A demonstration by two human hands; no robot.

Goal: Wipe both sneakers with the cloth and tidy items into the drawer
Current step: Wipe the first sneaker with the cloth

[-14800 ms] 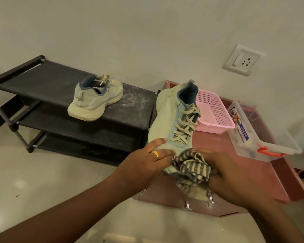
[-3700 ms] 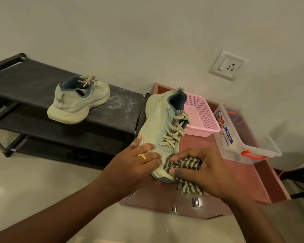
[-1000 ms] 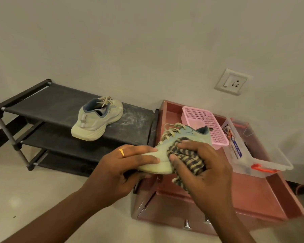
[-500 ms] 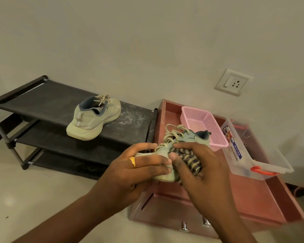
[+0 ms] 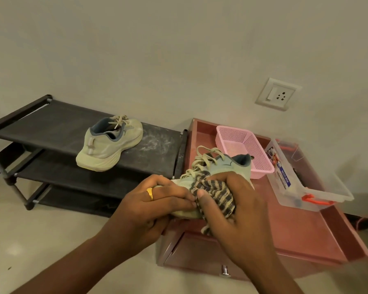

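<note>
My left hand (image 5: 157,200) grips the toe of a sneaker (image 5: 227,168), over the pink worktop (image 5: 295,230). My right hand (image 5: 238,209) clutches the striped cloth (image 5: 217,192), pressed on its side. The second sneaker (image 5: 108,145) sits on the shoe rack (image 5: 51,124).

held sneaker (image 5: 232,169) toe: hidden by cloth (image 5: 216,193) | clear box (image 5: 289,187) contents: unclear

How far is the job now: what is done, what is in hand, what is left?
Done: nothing plainly finished. In hand: the left hand grips one sneaker while the right hand rubs it with the striped cloth. Left: the second sneaker waits on the black rack, and the pink basket and clear box stand on the cabinet top, not in the drawer.
</note>
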